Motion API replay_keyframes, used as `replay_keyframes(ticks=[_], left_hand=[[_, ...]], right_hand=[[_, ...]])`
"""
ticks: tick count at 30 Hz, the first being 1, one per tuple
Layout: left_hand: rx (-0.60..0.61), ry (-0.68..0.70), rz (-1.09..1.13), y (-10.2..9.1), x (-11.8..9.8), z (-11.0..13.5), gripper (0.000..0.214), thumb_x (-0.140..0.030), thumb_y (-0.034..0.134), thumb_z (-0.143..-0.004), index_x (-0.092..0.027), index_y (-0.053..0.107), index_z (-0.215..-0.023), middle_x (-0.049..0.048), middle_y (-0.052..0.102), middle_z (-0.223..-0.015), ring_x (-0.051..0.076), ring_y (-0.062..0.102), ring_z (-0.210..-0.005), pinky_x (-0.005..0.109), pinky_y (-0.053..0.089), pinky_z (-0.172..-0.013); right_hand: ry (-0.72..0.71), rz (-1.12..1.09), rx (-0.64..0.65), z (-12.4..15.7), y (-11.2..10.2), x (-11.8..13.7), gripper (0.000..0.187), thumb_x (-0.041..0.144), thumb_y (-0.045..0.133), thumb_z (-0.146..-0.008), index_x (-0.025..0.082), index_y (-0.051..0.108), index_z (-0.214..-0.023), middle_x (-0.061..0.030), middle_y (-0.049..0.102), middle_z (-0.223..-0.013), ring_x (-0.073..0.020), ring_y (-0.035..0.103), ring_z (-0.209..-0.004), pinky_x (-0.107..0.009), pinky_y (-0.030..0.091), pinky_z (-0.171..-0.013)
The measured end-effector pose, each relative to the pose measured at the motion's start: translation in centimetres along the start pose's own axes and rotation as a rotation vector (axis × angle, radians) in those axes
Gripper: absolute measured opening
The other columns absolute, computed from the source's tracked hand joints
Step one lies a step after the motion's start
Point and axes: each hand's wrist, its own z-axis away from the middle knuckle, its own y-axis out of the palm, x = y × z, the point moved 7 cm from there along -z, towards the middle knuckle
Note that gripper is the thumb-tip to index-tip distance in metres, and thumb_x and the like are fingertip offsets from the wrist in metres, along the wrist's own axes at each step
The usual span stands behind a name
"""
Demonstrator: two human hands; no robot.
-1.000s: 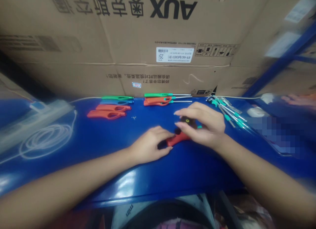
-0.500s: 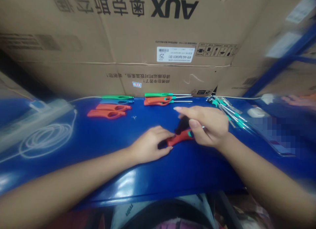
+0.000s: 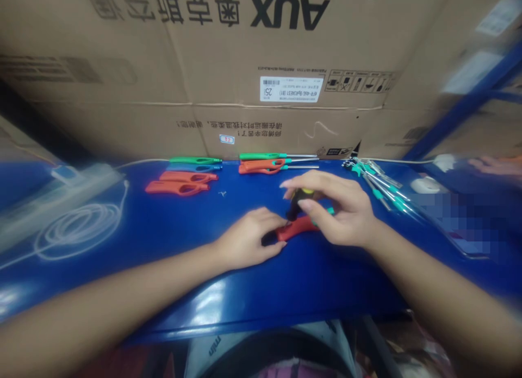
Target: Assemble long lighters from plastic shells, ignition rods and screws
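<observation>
1. Reading the clock from the red handle (image 3: pixel 302 227), which is lying on the blue worktop (image 3: pixel 346 280) between our hands.
2. Nine o'clock: with our left hand (image 3: pixel 244 239) we are clamping the handle's near end between thumb and fingers.
3. Between two and three: with our right hand (image 3: pixel 342 206) we are pinching what looks like a black-and-yellow driver (image 3: pixel 294 204), thumb opposite fingers. It is standing over the handle at about twelve; its tip is hiding, so we cannot tell how it is seating.
4. Our judgement on doing this well: we should be holding the driver square, pressing down steadily while turning, bracing the handle flat, and minding the left fingertips in case of a slip.
5. Materials: the handle is looking like smooth moulded plastic, gently curved, with a teal fitting (image 3: pixel 330 210) showing at its far side.
6. Between nine and ten, looped orange handles (image 3: pixel 163 187) are lying flat; at two, slim shiny tubes (image 3: pixel 379 185) with teal collars are fanning out.
7. The glossy worktop is reflecting light, so smooth plastic might be sliding easily.
</observation>
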Motion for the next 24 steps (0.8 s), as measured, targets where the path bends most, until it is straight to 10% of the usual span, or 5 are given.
replay_keyframes(ticks=[12,17,24], left_hand=[[0.013,-0.009,-0.004,0.1,0.1,0.0,0.028,-0.025,0.066,-0.089,-0.017,0.067,-0.117,0.0084,0.072,-0.11,0.024,0.064,-0.102,0.041,0.051,-0.094],[-0.011,-0.002,-0.006,0.0,0.1,0.0,0.03,-0.026,0.067,-0.089,-0.017,0.067,-0.118,0.0081,0.073,-0.107,0.023,0.064,-0.098,0.039,0.053,-0.09],[-0.013,0.003,0.009,-0.1,-0.1,0.0,0.029,-0.023,0.067,-0.089,-0.017,0.066,-0.117,0.0077,0.073,-0.107,0.023,0.065,-0.099,0.038,0.052,-0.09]], right_hand=[[-0.101,0.094,-0.054,0.0,-0.5,0.7,0.021,0.025,0.069,-0.091,0.017,0.07,-0.11,-0.0034,0.072,-0.08,-0.0135,0.066,-0.066,-0.025,0.055,-0.066],[-0.049,-0.006,-0.002,-0.2,-0.2,0.4,0.031,0.018,0.045,-0.1,0.017,0.065,-0.125,-0.0103,0.075,-0.108,-0.0197,0.071,-0.098,-0.033,0.059,-0.083],[-0.107,0.145,-0.071,-0.1,-0.5,0.5,0.017,0.02,0.065,-0.093,0.016,0.07,-0.108,-0.0044,0.07,-0.078,-0.0149,0.066,-0.071,-0.026,0.054,-0.067]])
